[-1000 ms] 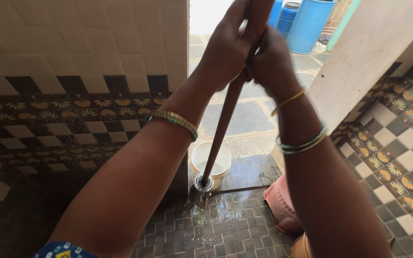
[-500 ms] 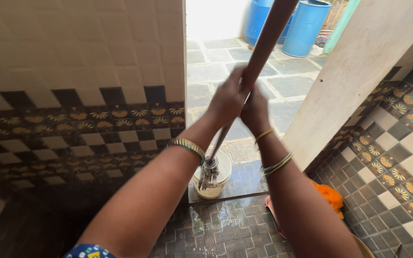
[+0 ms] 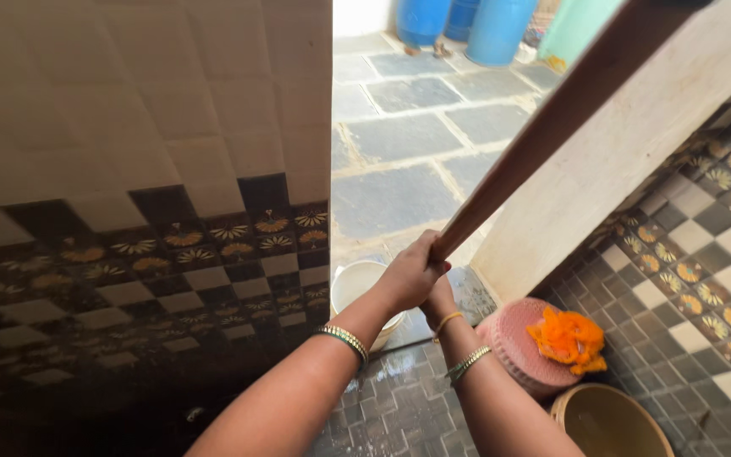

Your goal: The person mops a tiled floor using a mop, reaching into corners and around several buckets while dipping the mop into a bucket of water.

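Both my hands grip a long brown wooden pole [image 3: 543, 127] that slants from the top right down toward the doorway. My left hand [image 3: 412, 272] wraps around the pole on top, with a green and gold bangle at the wrist. My right hand [image 3: 440, 298] holds the pole just below it, mostly hidden behind the left hand, with thin bangles on the wrist. The pole's lower end is hidden behind my hands. A white bucket [image 3: 355, 283] stands on the floor right behind my hands at the threshold.
A pink round stool [image 3: 513, 343] with an orange cloth [image 3: 570, 338] stands at the right, next to a tan basin [image 3: 607, 423]. The dark tiled floor [image 3: 391, 406] is wet. Patterned tile walls close both sides. Blue barrels [image 3: 501, 30] stand outside on grey paving.
My hands have moved down and forward along the pole, toward the bucket. The pole's metal-capped lower end, visible before, is now hidden. The view has tilted, and the stool and basin now show.
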